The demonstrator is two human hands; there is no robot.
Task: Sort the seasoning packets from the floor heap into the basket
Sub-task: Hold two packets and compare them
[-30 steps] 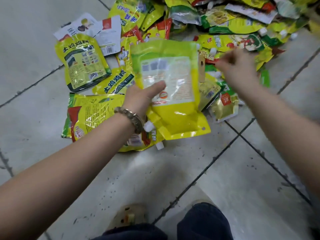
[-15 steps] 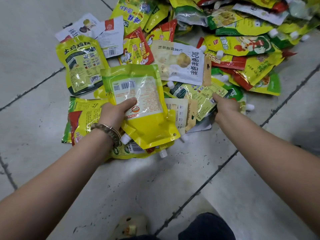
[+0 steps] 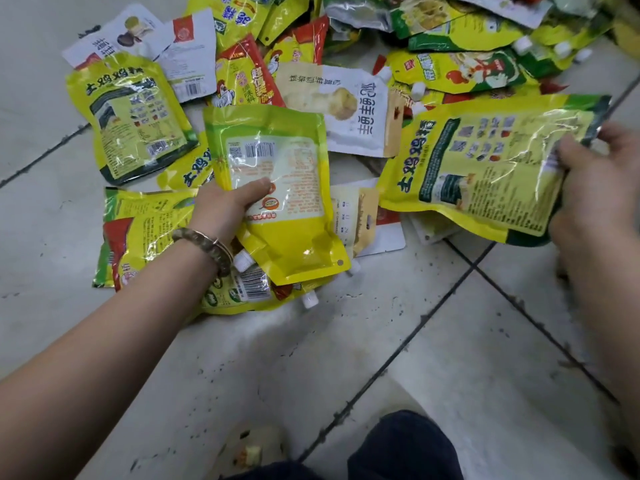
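Your left hand (image 3: 228, 202) grips a glossy yellow spouted pouch (image 3: 287, 174), thumb across its label, over the near edge of the heap of seasoning packets (image 3: 460, 69) on the grey tiled floor (image 3: 485, 341). Your right hand (image 3: 595, 188) has its fingers (image 3: 614, 133) clamped on the end of a large yellow-green plastic packet (image 3: 485, 161) at the right, likely so that both go together. No basket shows.

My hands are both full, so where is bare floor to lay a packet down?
Bare tile lies nearest you, below the spout pouch in the left hand; more lies left of the yellow-green packet. The heap beyond is crowded.
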